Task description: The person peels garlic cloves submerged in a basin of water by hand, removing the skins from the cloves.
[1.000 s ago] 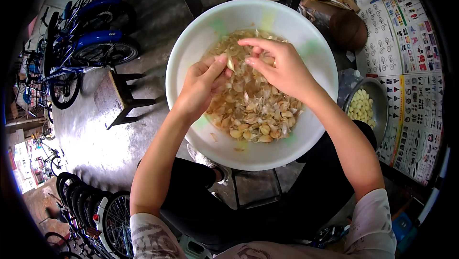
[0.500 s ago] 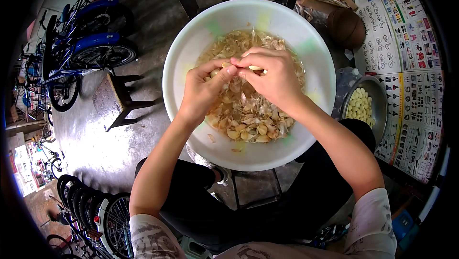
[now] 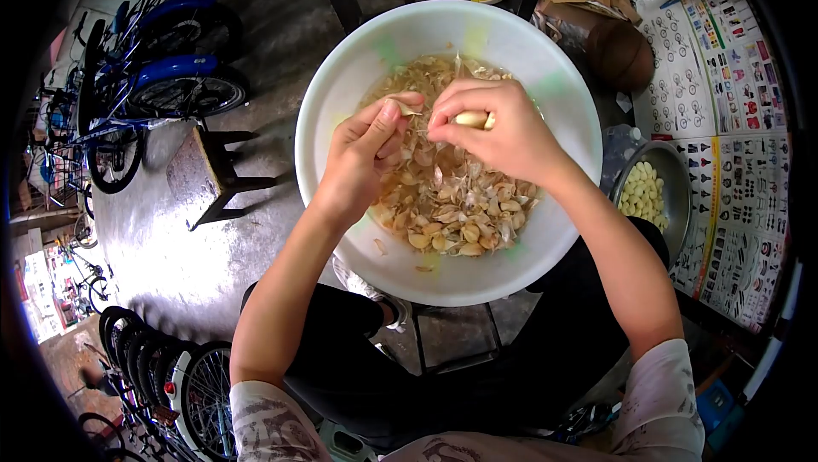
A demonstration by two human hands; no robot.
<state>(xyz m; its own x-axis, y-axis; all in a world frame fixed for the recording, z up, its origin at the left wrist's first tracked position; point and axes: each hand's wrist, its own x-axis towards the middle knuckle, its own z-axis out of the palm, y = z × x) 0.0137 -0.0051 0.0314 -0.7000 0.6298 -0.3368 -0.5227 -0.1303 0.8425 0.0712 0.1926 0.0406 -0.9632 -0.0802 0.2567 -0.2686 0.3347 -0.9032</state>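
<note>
Pale peeled cloves [image 3: 643, 193] lie frame right; unpeeled cloves [image 3: 467, 230] remain frame centre. Our left hand [image 3: 362, 148] pinches a garlic bit [image 3: 409, 111]; our right hand [image 3: 501, 125] clasps bare cloves [image 3: 470, 119].

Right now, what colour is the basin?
The basin is white with green and yellow patches; head view.

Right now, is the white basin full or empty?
Partly filled: garlic cloves and loose skins lie in liquid, while the white basin shows wall above them.
</note>
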